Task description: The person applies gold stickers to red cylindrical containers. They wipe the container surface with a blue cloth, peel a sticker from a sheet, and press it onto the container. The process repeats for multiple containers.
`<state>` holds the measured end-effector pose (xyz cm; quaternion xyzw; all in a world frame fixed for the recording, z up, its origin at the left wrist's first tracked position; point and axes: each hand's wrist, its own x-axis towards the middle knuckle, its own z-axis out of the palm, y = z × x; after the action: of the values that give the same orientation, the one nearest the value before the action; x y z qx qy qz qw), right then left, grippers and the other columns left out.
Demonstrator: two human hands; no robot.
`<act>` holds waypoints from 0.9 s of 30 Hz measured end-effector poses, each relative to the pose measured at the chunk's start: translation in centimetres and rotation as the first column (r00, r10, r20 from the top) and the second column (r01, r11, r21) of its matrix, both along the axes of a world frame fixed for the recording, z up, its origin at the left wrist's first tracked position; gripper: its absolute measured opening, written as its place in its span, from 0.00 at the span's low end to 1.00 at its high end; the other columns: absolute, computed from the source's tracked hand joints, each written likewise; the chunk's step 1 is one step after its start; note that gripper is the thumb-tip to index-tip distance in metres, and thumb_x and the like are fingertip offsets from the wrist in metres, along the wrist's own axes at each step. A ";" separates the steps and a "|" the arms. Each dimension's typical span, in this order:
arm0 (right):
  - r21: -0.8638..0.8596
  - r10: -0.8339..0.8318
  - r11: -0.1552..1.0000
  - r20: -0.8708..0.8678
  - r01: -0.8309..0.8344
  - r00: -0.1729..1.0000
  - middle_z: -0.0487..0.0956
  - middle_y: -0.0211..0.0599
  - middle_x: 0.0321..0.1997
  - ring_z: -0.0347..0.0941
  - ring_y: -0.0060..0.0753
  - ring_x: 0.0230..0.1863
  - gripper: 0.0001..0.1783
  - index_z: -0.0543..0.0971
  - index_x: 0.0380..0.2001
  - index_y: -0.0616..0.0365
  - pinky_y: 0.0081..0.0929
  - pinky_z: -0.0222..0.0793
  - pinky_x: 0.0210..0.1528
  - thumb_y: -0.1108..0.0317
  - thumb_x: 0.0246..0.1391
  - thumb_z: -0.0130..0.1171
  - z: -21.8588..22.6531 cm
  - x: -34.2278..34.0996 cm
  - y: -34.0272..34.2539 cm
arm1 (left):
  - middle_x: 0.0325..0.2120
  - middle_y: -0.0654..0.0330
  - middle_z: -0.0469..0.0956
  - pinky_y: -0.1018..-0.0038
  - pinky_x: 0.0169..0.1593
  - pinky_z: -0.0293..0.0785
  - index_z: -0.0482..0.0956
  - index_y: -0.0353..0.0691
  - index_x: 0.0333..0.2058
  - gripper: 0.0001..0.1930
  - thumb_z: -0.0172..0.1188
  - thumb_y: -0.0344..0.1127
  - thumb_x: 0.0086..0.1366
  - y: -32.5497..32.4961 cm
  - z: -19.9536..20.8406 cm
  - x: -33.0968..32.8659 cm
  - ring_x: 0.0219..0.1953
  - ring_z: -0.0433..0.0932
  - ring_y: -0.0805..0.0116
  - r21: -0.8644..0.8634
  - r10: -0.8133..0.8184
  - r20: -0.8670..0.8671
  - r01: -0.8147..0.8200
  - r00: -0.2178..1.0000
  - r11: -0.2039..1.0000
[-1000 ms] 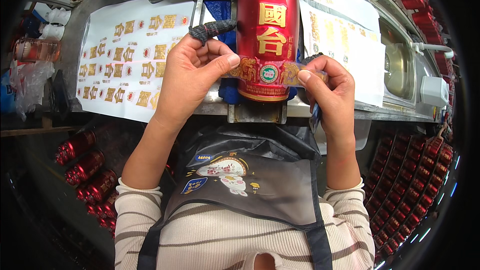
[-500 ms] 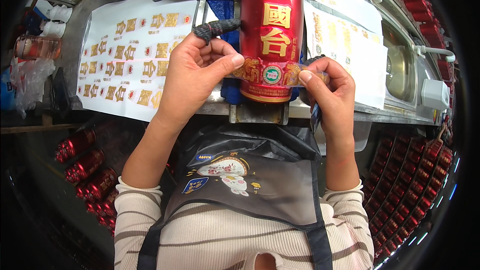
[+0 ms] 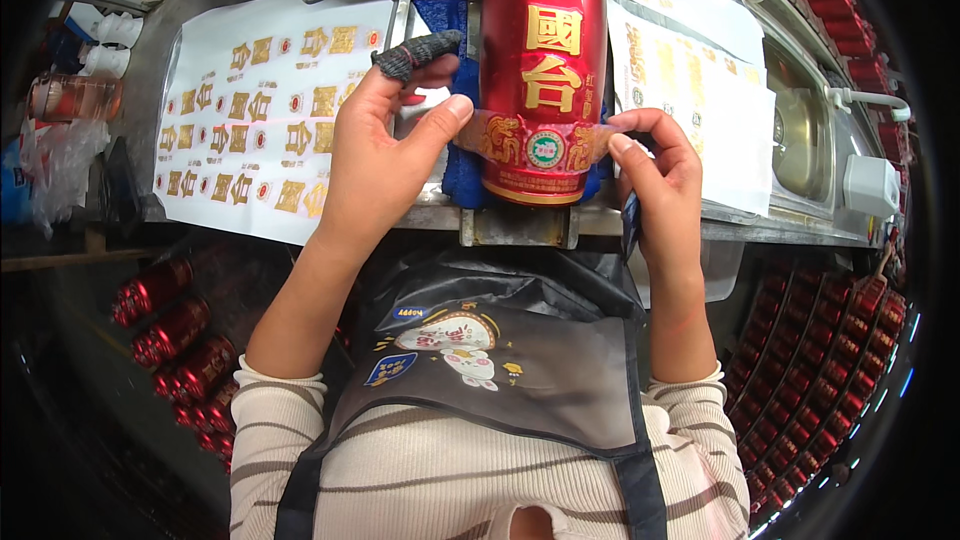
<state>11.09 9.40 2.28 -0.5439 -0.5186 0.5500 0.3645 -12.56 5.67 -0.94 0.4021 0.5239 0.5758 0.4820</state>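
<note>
A red bottle (image 3: 545, 60) with raised gold characters lies on a blue cloth (image 3: 462, 172), neck pointing away from me. Across its lower part runs a clear film decal strip (image 3: 500, 137) with gold patterns and a round green-and-white emblem. My right hand (image 3: 660, 165) pinches the strip's right end between thumb and forefinger. Just off the strip's left end is my left hand (image 3: 395, 135), thumb and forefinger apart; whether its thumb still touches the film is hard to see. A dark knitted cover (image 3: 418, 55) wraps the left forefinger.
Left of the bottle, a sheet of gold-and-red decals (image 3: 250, 120) lies on a metal tray; more decal sheets (image 3: 690, 110) lie at right beside a steel sink (image 3: 800, 155). Below the bench, red bottles stand in rows (image 3: 820, 380) at right and lie stacked (image 3: 170, 330) at left.
My left hand has shifted left, away from the bottle, and its thumb and forefinger have spread. My right hand has moved slightly. The bottle stays in place.
</note>
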 end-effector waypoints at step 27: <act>-0.023 0.108 0.993 -0.144 -0.112 0.984 0.70 0.41 0.54 0.77 0.19 0.36 0.26 0.67 0.55 0.61 0.13 0.73 0.36 0.62 0.60 0.64 -0.2 -1.3 0.3 | 0.52 0.49 0.75 0.69 0.59 0.69 0.65 0.29 0.59 0.35 0.73 0.35 0.58 0.0 0.7 3.0 0.55 0.74 0.65 0.132 -0.111 -0.019 0.113 0.994 0.985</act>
<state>9.79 9.73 2.12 -0.4793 -0.5117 0.6148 0.3611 -9.58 5.64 -0.27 0.4655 0.4635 0.5792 0.4828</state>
